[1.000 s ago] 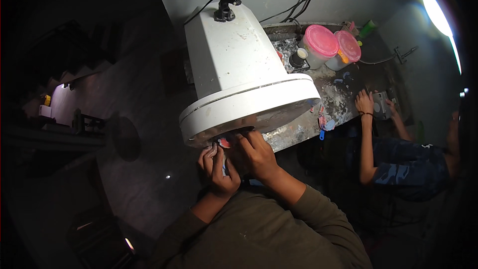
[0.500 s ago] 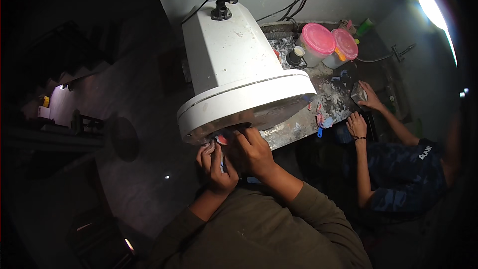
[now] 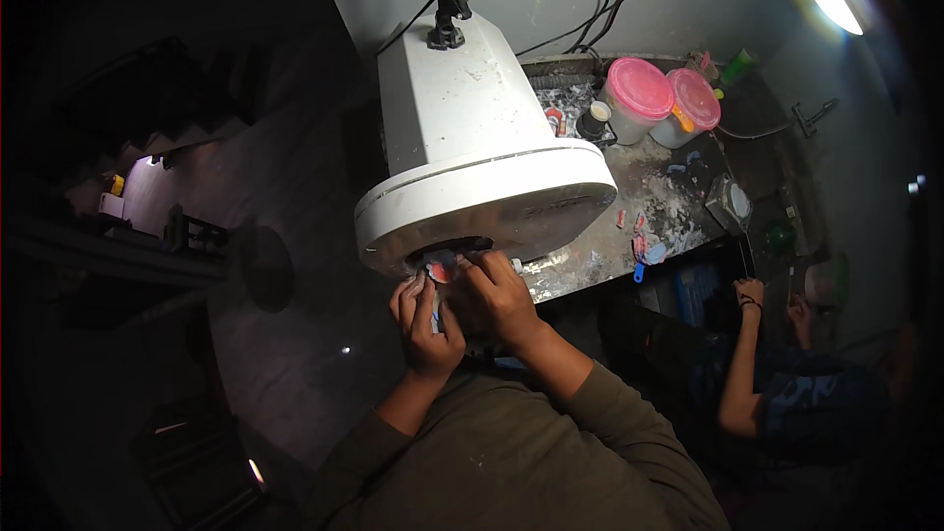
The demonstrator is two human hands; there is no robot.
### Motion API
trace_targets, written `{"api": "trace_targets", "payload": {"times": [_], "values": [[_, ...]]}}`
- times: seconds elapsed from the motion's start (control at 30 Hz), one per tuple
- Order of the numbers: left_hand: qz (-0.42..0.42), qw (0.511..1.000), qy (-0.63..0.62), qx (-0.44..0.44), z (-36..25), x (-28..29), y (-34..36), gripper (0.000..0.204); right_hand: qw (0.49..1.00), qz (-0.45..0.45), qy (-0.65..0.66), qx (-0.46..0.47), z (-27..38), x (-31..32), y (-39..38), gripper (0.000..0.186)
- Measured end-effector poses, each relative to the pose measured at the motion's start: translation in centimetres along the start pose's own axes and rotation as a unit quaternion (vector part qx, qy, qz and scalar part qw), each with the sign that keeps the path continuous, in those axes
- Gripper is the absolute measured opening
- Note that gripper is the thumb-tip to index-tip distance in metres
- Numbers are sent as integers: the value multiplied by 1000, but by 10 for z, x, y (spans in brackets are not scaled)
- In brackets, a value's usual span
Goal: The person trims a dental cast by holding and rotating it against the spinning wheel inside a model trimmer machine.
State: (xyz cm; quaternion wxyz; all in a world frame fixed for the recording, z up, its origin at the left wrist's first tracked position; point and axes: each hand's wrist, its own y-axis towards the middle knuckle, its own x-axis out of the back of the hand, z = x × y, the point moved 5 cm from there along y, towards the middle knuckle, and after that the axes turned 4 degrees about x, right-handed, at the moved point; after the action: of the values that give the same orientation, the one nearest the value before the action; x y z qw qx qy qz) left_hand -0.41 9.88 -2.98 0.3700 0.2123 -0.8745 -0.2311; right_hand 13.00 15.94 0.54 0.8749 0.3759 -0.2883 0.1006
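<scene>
One small pink-and-white piece (image 3: 439, 273) shows in the head view, pinched at the fingertips of the left hand (image 3: 421, 326), near the dark opening (image 3: 454, 252) in the underside of a white housing (image 3: 472, 162). The right hand (image 3: 503, 297) has its fingers bent just beside the piece; whether they grasp anything cannot be told. On the tabletop (image 3: 644, 172), two pink-lidded tubs (image 3: 639, 88) stand next to a dark cup (image 3: 594, 119), with pink and blue scraps (image 3: 649, 252) near the front edge. A co-worker's hand (image 3: 749, 293) shows farther right.
</scene>
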Motion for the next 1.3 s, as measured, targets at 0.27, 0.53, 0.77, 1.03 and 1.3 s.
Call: {"api": "trace_targets", "payload": {"times": [0.27, 0.53, 0.77, 1.03, 1.3], "values": [[-14, 1000, 13, 8, -1, 2, -2, 40, 998, -18, 31, 50, 4, 0, 0, 45], [-4, 1000, 8, 1, -1, 2, -5, 47, 998, -23, 50, 40, 6, 4, -5, 41], [5, 999, -14, 28, 6, 1, -6, 45, 997, -32, 74, 7, 21, 9, -29, 41], [13, 998, -25, 58, 3, 2, -5, 40, 998, -39, 40, -16, 22, 9, -38, 39], [9, 997, -45, 69, 5, 0, -6, 35, 999, -35, 24, 19, 25, 10, -42, 39]]}}
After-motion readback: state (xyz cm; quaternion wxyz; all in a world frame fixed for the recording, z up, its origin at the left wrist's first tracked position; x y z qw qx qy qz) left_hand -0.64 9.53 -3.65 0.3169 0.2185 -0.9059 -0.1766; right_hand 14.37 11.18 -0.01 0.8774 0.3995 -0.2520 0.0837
